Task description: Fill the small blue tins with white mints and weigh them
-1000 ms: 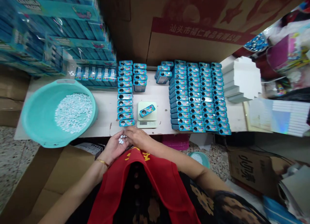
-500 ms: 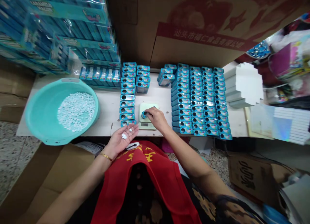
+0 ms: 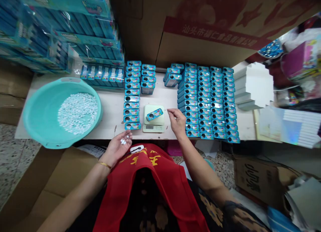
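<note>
A small blue tin lies on a pale green scale at the front of the white table. My left hand is cupped palm up below the table edge and holds a few white tablets. My right hand hovers just right of the scale, fingers pinched together; what they hold, if anything, is too small to see. A column of blue tins stands left of the scale. A large block of tins stands to its right.
A teal basin with a heap of white tablets sits at the table's left end. Wrapped blue packs are stacked behind it. Cardboard boxes stand at the back, white trays to the right.
My right hand went from my left palm to the tin on the scale, then drew back to the right of the scale. My left hand stayed cupped with fewer tablets.
</note>
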`<action>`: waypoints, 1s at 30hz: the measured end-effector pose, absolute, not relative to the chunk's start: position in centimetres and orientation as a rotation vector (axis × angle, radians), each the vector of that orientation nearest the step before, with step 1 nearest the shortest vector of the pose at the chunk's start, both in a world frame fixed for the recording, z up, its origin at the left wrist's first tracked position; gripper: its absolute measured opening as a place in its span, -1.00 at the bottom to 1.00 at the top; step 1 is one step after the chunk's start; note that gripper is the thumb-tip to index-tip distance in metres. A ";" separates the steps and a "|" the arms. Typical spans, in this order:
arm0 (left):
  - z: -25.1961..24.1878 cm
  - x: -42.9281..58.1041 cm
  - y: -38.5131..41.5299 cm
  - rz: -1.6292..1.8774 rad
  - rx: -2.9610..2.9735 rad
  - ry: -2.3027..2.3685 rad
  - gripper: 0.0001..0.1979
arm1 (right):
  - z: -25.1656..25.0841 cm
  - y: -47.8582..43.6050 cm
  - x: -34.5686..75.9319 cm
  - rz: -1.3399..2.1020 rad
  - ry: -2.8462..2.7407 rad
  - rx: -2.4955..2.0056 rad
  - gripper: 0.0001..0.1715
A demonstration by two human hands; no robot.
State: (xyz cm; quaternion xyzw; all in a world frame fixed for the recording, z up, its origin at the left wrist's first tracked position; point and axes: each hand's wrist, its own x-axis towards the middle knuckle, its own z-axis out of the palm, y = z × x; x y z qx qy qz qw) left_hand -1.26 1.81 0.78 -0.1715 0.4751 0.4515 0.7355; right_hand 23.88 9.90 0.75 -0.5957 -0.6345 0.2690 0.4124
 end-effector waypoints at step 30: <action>0.8 2.5 3.5 1.006 -0.093 0.878 -0.68 | 1.0 4.8 16.6 0.911 -2.229 -1.239 -0.86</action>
